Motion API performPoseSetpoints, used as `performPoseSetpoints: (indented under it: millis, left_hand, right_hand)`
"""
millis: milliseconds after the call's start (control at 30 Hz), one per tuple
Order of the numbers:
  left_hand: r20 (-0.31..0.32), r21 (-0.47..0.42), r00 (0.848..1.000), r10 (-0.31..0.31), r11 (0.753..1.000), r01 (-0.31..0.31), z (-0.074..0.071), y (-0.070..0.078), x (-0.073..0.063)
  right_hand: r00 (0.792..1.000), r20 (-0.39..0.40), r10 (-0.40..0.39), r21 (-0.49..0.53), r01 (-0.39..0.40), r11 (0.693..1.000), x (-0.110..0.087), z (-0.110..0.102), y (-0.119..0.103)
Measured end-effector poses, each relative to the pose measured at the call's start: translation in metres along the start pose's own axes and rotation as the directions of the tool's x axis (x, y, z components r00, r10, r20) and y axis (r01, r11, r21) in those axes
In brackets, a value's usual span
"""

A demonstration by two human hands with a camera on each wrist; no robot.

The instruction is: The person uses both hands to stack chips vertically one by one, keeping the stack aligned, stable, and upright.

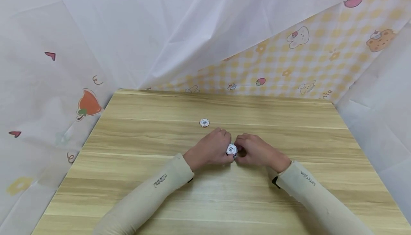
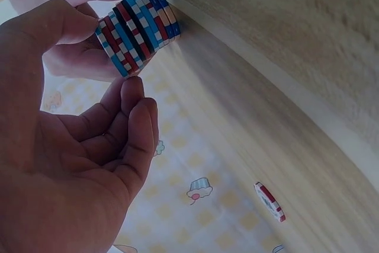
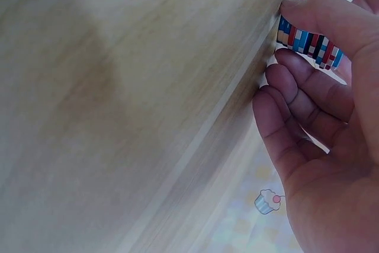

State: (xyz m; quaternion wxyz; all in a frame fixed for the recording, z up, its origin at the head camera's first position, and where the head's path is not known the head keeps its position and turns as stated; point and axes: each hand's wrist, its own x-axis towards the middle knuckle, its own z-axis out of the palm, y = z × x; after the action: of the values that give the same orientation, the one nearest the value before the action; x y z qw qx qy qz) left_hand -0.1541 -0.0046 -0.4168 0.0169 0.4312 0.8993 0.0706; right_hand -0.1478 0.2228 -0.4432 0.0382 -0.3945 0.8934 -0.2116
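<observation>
A tall stack of poker chips (image 1: 232, 149), with a white chip marked 10 on top, stands between both hands. Blue, red, white and dark edges show along the stack (image 2: 137, 28) in the left wrist view. My left hand (image 1: 213, 148) holds the upper part of it, thumb and index finger at the top chips. From the other side, my right hand (image 1: 255, 150) pinches the stack low down, its thumb near the lowest chips (image 3: 285, 31) by the tabletop. The chips sit slightly unevenly, some sticking out past others.
Behind the hands, a single red-and-white chip marked 100 (image 1: 204, 123) lies flat on the wooden table (image 1: 154, 113). White sheeting (image 1: 128, 31) and a yellow checked cloth (image 1: 276, 60) with cartoon prints hang along the table's back edge.
</observation>
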Motion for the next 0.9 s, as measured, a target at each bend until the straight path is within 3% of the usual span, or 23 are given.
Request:
performPoseSetpoints:
  millis: [233, 533, 700, 900]
  left_hand:
    - [-0.038, -0.031, 0.999, -0.004, 1.0, 0.003, 0.002, -0.006, -0.001]
    - [-0.068, -0.124, 0.995, -0.067, 0.991, 0.058, -0.001, -0.034, -0.005]
    - [-0.058, -0.079, 0.993, -0.102, 0.992, 0.098, -0.003, -0.049, -0.006]
    - [0.001, 0.003, 0.982, -0.186, 0.982, 0.186, -0.002, -0.066, -0.004]
  right_hand:
    - [1.0, -0.004, 0.003, -0.004, -0.003, 1.0, 0.0, -0.001, -0.001]
    - [1.0, -0.005, 0.022, -0.011, -0.022, 1.0, 0.0, 0.0, -0.003]
    - [1.0, -0.004, 0.026, -0.01, -0.026, 1.0, 0.0, 0.0, -0.003]
    - [1.0, 0.003, 0.03, -0.005, -0.03, 1.0, 0.001, -0.001, -0.003]
